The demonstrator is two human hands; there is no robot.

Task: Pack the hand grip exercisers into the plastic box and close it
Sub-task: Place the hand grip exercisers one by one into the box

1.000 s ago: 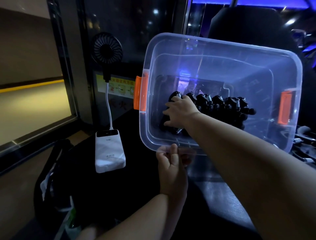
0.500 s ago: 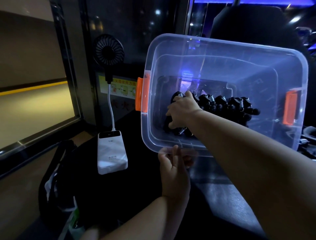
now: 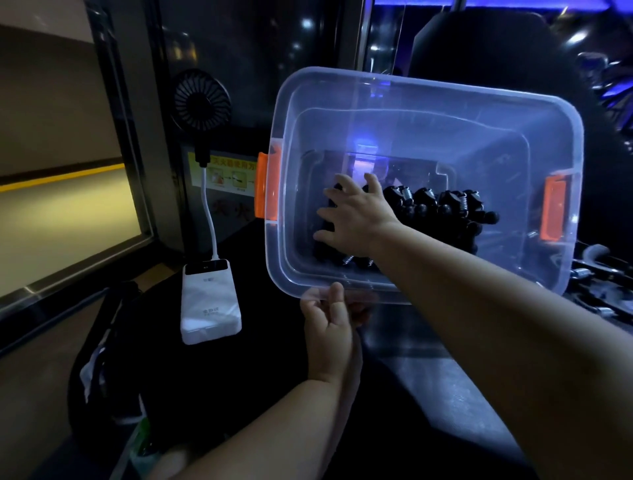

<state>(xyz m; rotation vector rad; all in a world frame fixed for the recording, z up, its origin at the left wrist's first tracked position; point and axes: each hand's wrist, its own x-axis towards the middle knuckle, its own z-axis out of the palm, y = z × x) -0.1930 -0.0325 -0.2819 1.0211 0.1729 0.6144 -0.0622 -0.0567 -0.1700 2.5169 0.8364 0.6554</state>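
Clear plastic box (image 3: 428,85), long side left-right, opens toward us. Left hand (image 3: 329,329) pinches its rim; right hand (image 3: 356,216), fingers spread, touches hand grip exercisers (image 3: 442,205). Sticker (image 3: 226,174) writing too blurry.

Dim room — dark table (image 3: 219,394); window (image 3: 68,205) left; blue light (image 3: 513,2) overhead.

I see the clear plastic box (image 3: 428,113), orange latches (image 3: 268,186) on both ends, tipped open toward me, near rim gripped by my left hand (image 3: 329,329). Black spring exercisers (image 3: 442,204) lie bunched inside, under and right of my spread right hand (image 3: 359,216).
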